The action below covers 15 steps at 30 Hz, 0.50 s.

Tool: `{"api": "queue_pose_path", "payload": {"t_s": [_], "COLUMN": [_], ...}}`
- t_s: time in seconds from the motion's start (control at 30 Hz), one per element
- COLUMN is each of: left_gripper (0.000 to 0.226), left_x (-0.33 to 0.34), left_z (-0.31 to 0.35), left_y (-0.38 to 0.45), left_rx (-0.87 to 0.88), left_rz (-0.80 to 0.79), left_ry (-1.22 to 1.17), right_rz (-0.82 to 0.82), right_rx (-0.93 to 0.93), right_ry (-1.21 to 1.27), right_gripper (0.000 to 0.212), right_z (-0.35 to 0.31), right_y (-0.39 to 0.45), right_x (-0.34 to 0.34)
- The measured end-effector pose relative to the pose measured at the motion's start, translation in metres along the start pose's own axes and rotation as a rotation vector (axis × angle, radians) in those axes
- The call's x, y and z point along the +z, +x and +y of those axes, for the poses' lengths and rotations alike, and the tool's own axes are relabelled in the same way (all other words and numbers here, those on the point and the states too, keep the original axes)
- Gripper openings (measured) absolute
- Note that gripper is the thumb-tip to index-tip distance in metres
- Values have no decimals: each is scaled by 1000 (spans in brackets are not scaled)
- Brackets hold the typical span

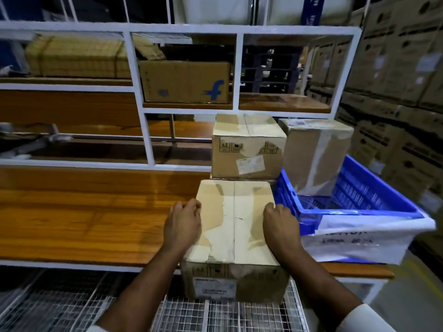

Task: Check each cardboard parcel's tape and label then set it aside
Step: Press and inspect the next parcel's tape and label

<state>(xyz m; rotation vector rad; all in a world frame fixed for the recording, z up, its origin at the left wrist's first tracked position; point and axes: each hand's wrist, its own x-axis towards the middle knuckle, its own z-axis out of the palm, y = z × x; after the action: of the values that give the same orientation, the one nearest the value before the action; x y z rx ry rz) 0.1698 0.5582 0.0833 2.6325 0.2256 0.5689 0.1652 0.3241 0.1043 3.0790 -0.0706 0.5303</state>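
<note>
wooden bench [84,219], four cardboard parcels [235,224]

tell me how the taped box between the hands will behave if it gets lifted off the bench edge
The near parcel probably stays stiff: its faces look flat and square. The glossy tape over its top may feel slick, so gripping the sides, as the left hand and right hand do, seems wiser. It overhangs the bench edge, so it could tip toward the person if released.

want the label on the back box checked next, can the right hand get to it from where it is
Probably yes. The right hand grips the near parcel, and the label on the rear parcel faces the person just beyond, uncovered. The hand must let go first.
</note>
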Motion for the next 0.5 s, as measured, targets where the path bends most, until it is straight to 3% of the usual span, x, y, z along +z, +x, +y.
{"api": "queue_pose_path", "payload": {"t_s": [0.1,0.2,0.27,0.37,0.5], "left_gripper": [24,25,33,48,56], "left_x": [7,22,32,46,60], "left_z": [15,30,36,42,51], "left_y": [12,31,45,67,86], "left_rx": [223,397,412,421,494], "left_rz": [55,-48,-132,-242,-303], "left_ry": [276,209,137,175,244], "right_rz": [69,-5,-131,-214,-233], "right_rx": [-203,-412,-432,-445,-417], "right_ry": [31,167,239,152,102], "right_gripper": [22,33,44,56,59], "right_z": [-4,-14,-23,-32,-41], "right_y": [24,50,66,88,99], "right_x": [14,27,34,47,52]}}
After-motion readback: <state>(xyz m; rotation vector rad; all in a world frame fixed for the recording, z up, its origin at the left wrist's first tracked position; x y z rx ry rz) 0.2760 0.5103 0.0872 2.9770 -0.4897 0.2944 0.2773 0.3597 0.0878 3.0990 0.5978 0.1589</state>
